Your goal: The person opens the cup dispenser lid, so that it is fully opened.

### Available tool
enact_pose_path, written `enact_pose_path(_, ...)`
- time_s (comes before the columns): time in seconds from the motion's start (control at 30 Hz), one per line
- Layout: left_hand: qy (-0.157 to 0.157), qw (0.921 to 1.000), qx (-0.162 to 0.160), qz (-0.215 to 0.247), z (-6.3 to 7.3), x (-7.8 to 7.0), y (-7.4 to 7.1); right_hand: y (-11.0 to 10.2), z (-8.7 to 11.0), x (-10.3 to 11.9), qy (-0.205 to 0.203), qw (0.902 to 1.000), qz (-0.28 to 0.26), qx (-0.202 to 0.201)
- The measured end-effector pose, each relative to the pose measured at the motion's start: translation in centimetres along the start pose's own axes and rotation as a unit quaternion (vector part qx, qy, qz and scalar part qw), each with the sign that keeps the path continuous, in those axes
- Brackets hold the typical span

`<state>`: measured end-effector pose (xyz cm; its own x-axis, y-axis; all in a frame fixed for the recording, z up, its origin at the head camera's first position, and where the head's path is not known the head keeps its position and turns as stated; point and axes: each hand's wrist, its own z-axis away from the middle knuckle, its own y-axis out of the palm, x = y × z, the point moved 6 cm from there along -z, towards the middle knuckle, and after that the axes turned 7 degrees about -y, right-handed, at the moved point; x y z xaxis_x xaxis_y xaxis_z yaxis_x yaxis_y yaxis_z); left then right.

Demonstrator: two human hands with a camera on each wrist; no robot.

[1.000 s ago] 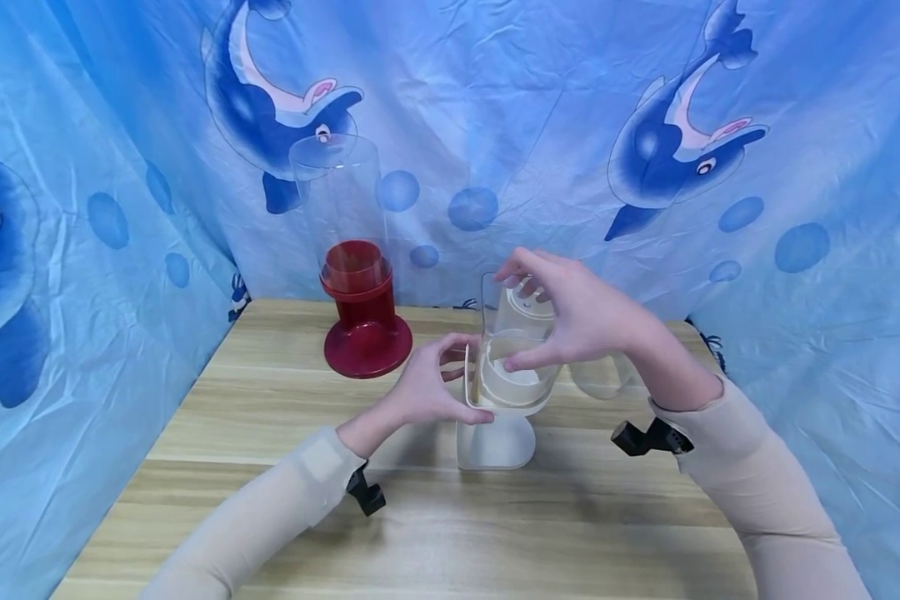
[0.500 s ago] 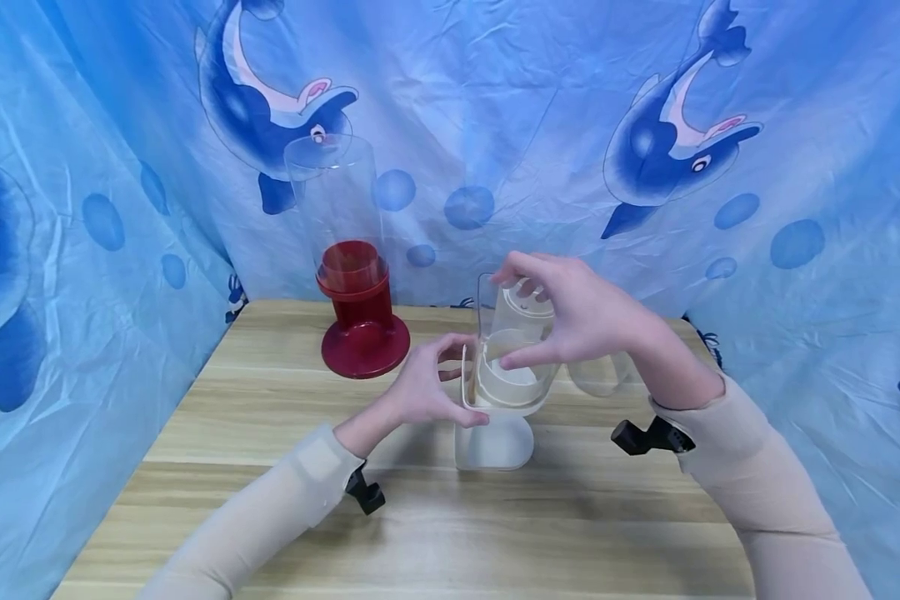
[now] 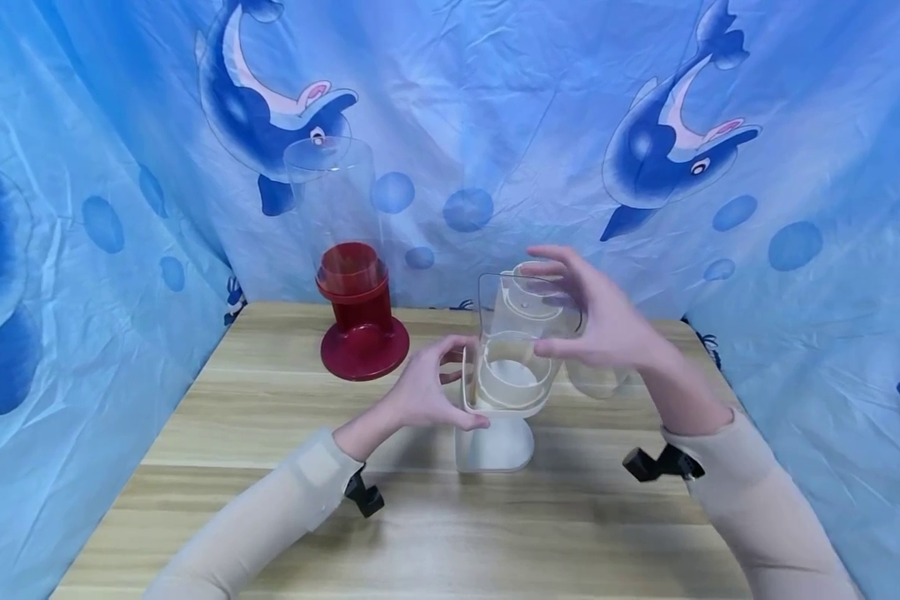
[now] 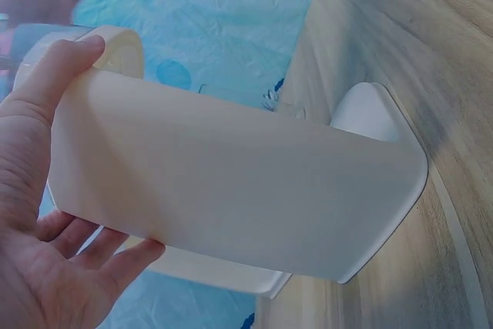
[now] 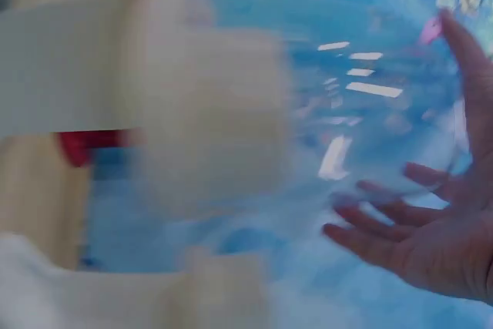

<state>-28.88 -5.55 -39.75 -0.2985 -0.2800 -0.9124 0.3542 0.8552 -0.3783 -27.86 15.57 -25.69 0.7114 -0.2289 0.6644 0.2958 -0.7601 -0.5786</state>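
My left hand (image 3: pixel 427 392) grips the upright back panel of a white stand (image 3: pixel 495 446), thumb on one edge and fingers round the other. The left wrist view shows that smooth white panel (image 4: pixel 231 167) running down to its foot on the table. A clear open-topped container (image 5: pixel 362 105) sits in the stand's cup-shaped white holder (image 3: pixel 512 387). My right hand (image 3: pixel 603 321) is at the container's upper right side, with fingers and thumb loosely spread. In the right wrist view, the right fingers (image 5: pixel 385 229) are apart beside the clear wall.
A red stand (image 3: pixel 363 346) with a tall clear cylinder (image 3: pixel 337 200) stands at the back left of the wooden table (image 3: pixel 270 467). Behind the white stand is another white stand (image 3: pixel 525 312), partly seen through clear plastic. A dolphin-patterned curtain (image 3: pixel 450 125) encloses the back and sides.
My right hand has moved to the right from over the clear container, and its fingers have spread from it. The left hand keeps its grip on the white stand.
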Motion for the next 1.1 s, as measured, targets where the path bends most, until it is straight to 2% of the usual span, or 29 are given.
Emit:
enact_pose_path(0.1, 0.000, 1.0000, 0.002, 0.003, 0.3, -0.2, -0.2, 1.5, 1.8, -2.3, -0.005, 0.9973, -0.065, -0.034)
enact_pose_path(0.2, -0.002, 1.0000, 0.004, 0.008, 0.4, -0.2, -0.1, 3.3, 3.2, -3.8, 0.006, 0.9956, -0.082, -0.045)
enact_pose_path(0.3, -0.005, 0.9999, 0.000, 0.011, 0.4, -0.2, -0.2, 4.3, 3.5, -4.0, 0.011, 0.9952, -0.080, -0.055)
enact_pose_path(0.53, -0.009, 0.9997, -0.014, 0.019, 0.2, 0.0, -0.4, 4.2, 3.1, -3.6, 0.013, 0.9950, -0.077, -0.062)
enact_pose_path(0.8, 0.003, 0.9996, -0.021, 0.018, -0.4, 0.0, -0.4, 3.6, 3.0, -3.5, 0.011, 0.9967, -0.038, -0.071)
enact_pose_path(0.9, 0.005, 0.9998, -0.011, 0.015, -0.5, -0.1, -0.3, 3.6, 3.2, -3.6, 0.005, 0.9962, -0.043, -0.075)
enact_pose_path(1.1, 0.006, 0.9999, -0.004, 0.011, -0.4, 0.0, -0.2, 4.0, 3.7, -4.0, -0.022, 0.9910, -0.095, -0.091)
